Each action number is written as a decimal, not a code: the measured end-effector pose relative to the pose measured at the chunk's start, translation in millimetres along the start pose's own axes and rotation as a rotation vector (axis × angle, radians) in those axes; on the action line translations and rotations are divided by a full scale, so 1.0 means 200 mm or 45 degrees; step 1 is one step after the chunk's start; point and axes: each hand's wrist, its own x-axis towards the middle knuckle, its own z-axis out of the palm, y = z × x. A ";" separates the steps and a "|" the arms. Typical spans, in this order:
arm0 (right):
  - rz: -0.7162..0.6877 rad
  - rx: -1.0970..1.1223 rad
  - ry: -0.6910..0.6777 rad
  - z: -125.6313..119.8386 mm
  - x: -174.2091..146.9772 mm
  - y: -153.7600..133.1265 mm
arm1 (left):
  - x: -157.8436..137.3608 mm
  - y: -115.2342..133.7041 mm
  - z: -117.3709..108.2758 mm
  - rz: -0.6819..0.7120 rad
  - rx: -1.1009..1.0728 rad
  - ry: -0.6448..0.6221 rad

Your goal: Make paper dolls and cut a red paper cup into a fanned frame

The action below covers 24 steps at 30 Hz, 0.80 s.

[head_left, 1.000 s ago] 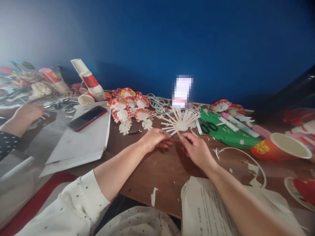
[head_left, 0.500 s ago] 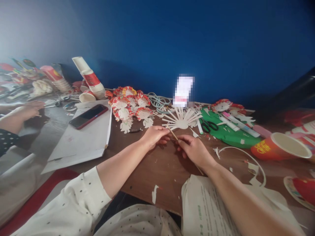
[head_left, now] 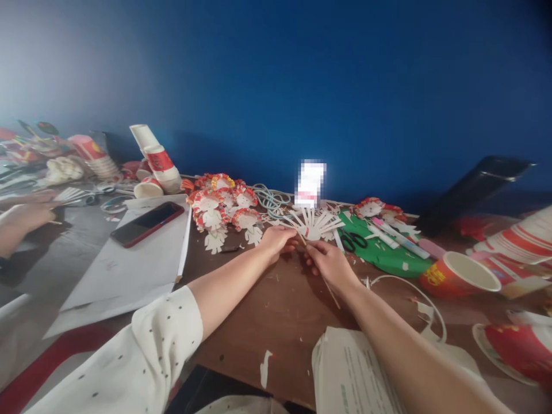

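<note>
My left hand (head_left: 278,241) pinches the top end of a thin wooden stick (head_left: 332,294) between thumb and fingers. Lower on the same stick, my right hand (head_left: 330,261) is closed around it, and the free end slants out below the palm. Just beyond both hands lies a white paper cutout (head_left: 314,231) with strips fanned out like rays. A small red mark shows on it. To the left of my hands, several paper figures (head_left: 224,207) with red and yellow cup-paper manes are heaped together.
Black-handled scissors (head_left: 354,240) and markers (head_left: 383,234) lie by a green sheet (head_left: 401,261) at right, near a paper cup (head_left: 472,273). A phone (head_left: 149,223) rests on white card (head_left: 116,270) at left. Another person's hand (head_left: 30,215) works further left. A bright blurred screen (head_left: 310,183) stands behind.
The view has tilted up and turned slightly right, so the table sits lower in the picture. Both hands keep hold of the stick, whose lower end now shows more clearly.
</note>
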 end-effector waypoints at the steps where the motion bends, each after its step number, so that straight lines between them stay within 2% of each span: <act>1: 0.013 0.024 0.002 0.00 0.00 -0.01 | 0.02 0.00 0.00 0.002 0.002 0.006; 6: 0.036 0.268 0.084 0.02 0.06 -0.03 | 0.05 -0.02 0.01 0.119 -0.065 -0.007; 11: 0.062 0.448 0.137 0.07 0.09 0.01 | 0.06 -0.07 -0.01 0.241 -0.032 -0.098; 16: 0.124 0.619 0.017 0.07 0.06 0.03 | 0.08 -0.09 -0.01 0.314 0.032 -0.111; 24: 0.244 0.815 -0.167 0.03 0.07 0.01 | 0.07 -0.07 -0.03 0.247 -0.002 -0.153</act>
